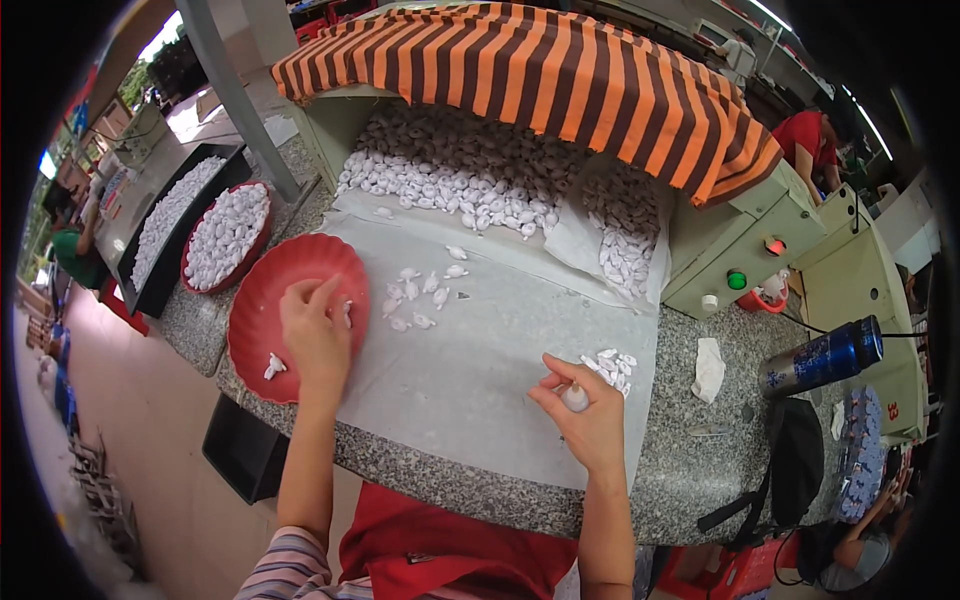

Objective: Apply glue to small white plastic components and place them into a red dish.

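At left, the left hand (320, 335) hovers over the red scalloped dish (252, 305), fingers bent; I can't tell whether they grip the small white piece (347, 312) just beside them. Keeping the wrist low over the dish should help place pieces gently. Loose white figures (441, 297) lie on the pale sheet (470, 370), rightward of the dish. The right hand curls around a pale nozzle-tipped object (575, 398), thumb and forefinger parted; best kept tip-up and unsqueezed. Beyond it sits a white cluster (612, 368). Farther right, a cream metal cabinet (880, 385) bears red painted characters; any lettering on the blue bottle (825, 357) is too small to read.
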